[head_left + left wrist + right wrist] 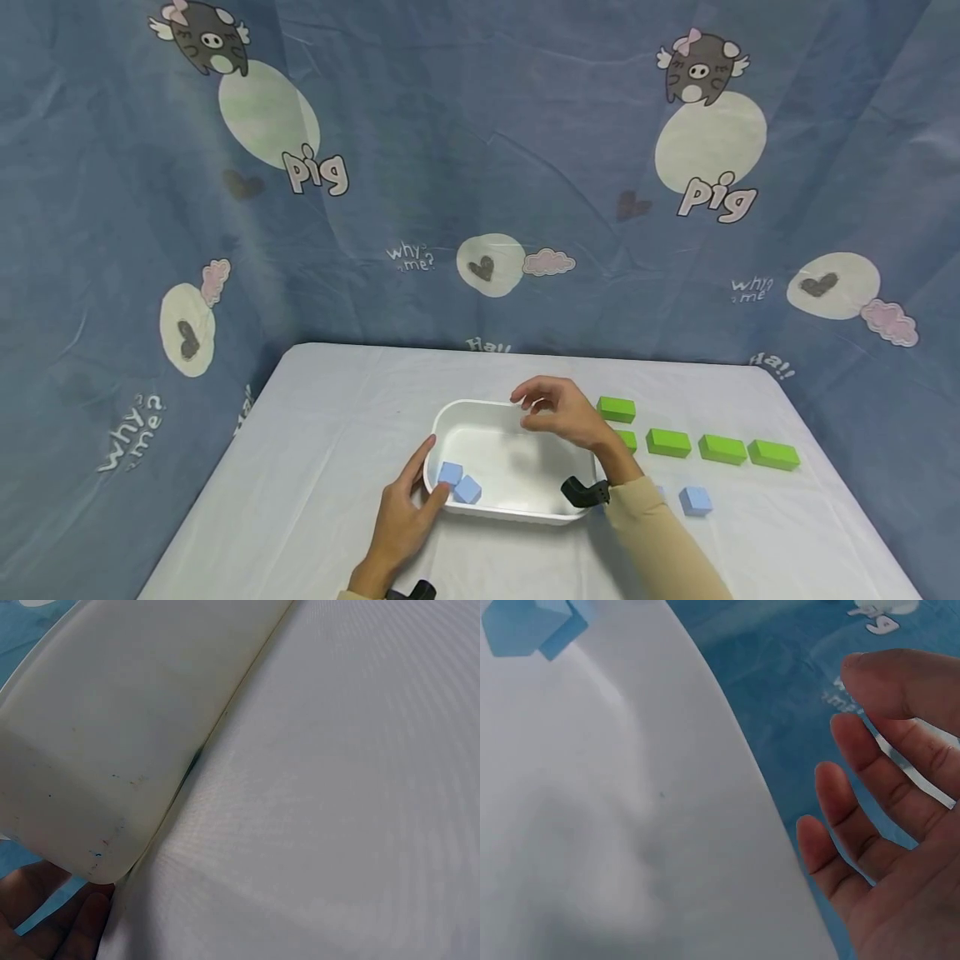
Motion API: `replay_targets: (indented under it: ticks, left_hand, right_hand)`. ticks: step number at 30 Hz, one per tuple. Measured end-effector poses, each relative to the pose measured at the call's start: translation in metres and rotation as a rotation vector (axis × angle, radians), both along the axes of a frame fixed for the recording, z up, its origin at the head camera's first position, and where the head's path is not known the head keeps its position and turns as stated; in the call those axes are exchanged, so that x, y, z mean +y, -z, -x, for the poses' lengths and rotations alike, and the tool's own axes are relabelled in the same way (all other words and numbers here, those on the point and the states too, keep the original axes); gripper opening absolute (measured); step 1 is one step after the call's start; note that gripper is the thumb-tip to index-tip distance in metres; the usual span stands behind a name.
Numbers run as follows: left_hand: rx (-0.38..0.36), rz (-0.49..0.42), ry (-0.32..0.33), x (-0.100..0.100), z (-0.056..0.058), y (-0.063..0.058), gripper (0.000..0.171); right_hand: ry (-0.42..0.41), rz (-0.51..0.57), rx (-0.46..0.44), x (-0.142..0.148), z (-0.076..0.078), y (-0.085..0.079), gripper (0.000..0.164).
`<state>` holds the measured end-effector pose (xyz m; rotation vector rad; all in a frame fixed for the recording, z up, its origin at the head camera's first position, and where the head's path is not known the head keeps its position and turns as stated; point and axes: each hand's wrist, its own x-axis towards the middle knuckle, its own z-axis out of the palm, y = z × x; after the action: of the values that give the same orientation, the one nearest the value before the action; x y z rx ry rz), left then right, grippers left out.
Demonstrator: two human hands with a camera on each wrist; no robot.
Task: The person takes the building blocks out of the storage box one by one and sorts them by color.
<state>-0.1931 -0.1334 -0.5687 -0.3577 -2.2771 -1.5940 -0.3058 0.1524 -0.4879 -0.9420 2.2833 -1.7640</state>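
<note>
A white rectangular tray (517, 458) sits on the table, with two light-blue cubes (459, 483) in its front left corner. My left hand (405, 512) holds the tray at that corner, its thumb over the rim and its fingers along the outer wall. From the left wrist, the tray's outer side (112, 735) shows with the fingertips of the left hand (60, 915) at its lower corner. Over the far right rim hovers my right hand (558, 408), fingers loosely bent and nothing between them. The right wrist view shows this hand (892, 817) beside the tray's edge.
Right of the tray, several green rectangular blocks (722, 450) lie in a row, with another green block (617, 409) behind it. A light-blue cube (696, 501) lies nearer me; another is mostly hidden by the right sleeve (660, 533). A patterned blue curtain (420, 167) surrounds the table.
</note>
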Motion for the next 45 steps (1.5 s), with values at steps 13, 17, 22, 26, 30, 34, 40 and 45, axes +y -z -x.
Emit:
replay_targets:
  ticks: [13,17,22,26,30,34,40,45]
  left_hand:
    - [-0.021,0.007,0.010,-0.001,0.000,0.002,0.067]
    - [-0.008,0.023,0.010,-0.003,0.000,0.001,0.067]
    - [-0.013,0.020,0.013,-0.003,0.000,0.000,0.067]
    - [-0.023,0.004,0.019,-0.003,0.000,0.000,0.067]
    - [-0.022,-0.004,0.019,-0.003,0.000,0.002,0.068]
    - [-0.024,0.002,0.008,-0.003,0.000,0.001,0.067]
    - [-0.029,0.007,0.013,-0.003,0.000,0.002,0.067]
    - [-0.027,0.003,0.025,-0.003,0.001,0.003,0.068]
  right_hand:
    - [-0.184,-0.058,-0.027,-0.028,0.005,0.006,0.037]
    - [-0.258,-0.075,-0.082,-0.035,0.006,0.006,0.037]
    - [-0.334,-0.120,-0.128,-0.045,0.006,0.009,0.036]
    - [-0.360,-0.128,-0.148,-0.052,0.005,0.009,0.036]
    - [-0.354,-0.117,-0.163,-0.056,0.004,0.010,0.035]
    - [-0.358,-0.117,-0.166,-0.060,0.003,0.011,0.034]
    - [-0.386,-0.158,-0.166,-0.064,0.003,0.014,0.034]
    - [-0.414,-0.220,-0.195,-0.067,0.001,0.018,0.035]
